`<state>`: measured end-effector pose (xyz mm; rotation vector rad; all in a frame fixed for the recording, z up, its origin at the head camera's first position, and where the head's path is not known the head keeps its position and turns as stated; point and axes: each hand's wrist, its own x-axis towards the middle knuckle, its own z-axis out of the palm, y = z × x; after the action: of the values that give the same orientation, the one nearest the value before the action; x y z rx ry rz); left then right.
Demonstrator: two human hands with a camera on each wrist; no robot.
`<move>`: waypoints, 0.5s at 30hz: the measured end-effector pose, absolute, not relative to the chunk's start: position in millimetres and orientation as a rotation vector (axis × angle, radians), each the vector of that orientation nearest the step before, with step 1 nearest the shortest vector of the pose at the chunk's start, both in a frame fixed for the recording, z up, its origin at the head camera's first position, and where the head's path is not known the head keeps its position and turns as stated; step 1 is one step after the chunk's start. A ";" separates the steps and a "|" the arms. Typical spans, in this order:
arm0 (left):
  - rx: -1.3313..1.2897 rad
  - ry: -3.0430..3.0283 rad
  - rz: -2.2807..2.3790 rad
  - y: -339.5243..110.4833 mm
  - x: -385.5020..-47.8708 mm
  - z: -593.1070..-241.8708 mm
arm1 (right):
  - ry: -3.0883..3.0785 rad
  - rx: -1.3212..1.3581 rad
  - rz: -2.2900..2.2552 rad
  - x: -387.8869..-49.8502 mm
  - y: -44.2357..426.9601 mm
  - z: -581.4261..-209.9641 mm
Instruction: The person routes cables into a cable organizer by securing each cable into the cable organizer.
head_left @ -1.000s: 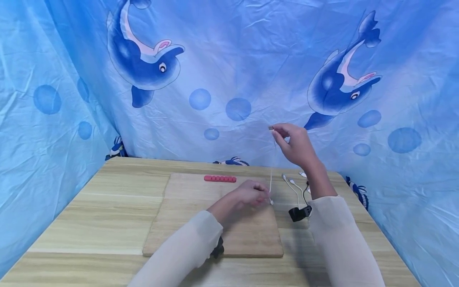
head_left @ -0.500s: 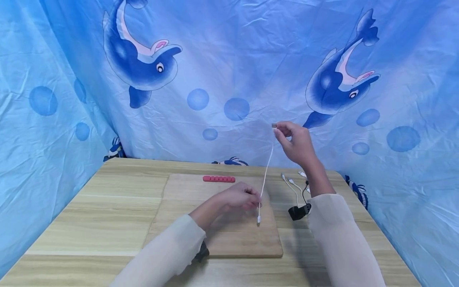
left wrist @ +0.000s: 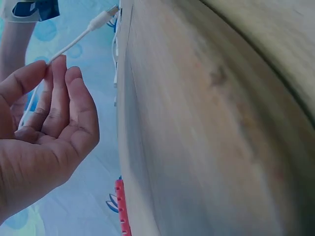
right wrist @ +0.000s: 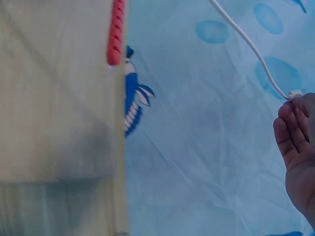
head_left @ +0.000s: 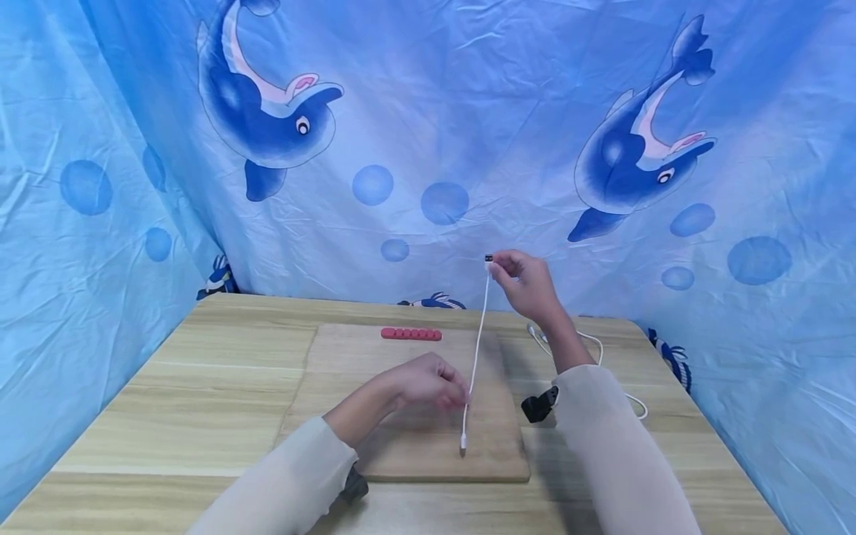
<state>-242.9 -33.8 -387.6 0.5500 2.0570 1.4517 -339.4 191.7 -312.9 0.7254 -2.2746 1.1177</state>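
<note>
A white USB cable (head_left: 478, 343) stretches slantwise over the wooden board (head_left: 401, 464). Raised above the board's far right side, my right hand (head_left: 528, 286) pinches the cable just at its USB plug (head_left: 489, 258). Lower down, my left hand (head_left: 428, 383) pinches the cord near its other end, between thumb and forefinger in the left wrist view. The small white connector (left wrist: 101, 19) sticks out free past those fingers. At the board's back edge lies a red cable holder (head_left: 411, 334) with a row of slots.
More white cables (head_left: 598, 345) lie on the table (head_left: 167, 416) right of the board, partly hidden behind my right forearm. A blue curtain (head_left: 428, 111) with dolphins hangs behind the table and along its sides.
My left hand has come nearer and to the left, sliding down with the cable's lower end. The right hand has shifted left and a little lower, still pinching the plug end.
</note>
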 end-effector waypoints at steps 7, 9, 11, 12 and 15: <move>0.503 2.030 1.456 -41.8 -238.7 -394.9 | -2.298 0.714 1.286 -347.3 171.3 -332.4; 0.488 2.028 1.464 -44.7 -237.3 -396.3 | -2.309 0.702 1.313 -350.4 165.4 -337.8; 0.475 2.013 1.481 -47.3 -236.0 -397.8 | -2.322 0.698 1.331 -352.8 159.6 -342.8; 0.473 2.006 1.491 -48.5 -235.2 -398.4 | -2.328 0.696 1.339 -354.0 157.0 -345.2; 0.449 1.976 1.529 -51.5 -233.0 -400.5 | -2.357 0.667 1.371 -356.0 149.7 -352.1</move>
<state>-233.0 -51.5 -400.5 0.4492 1.9759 1.5289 -356.0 149.7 -352.1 0.6673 -2.3569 1.3711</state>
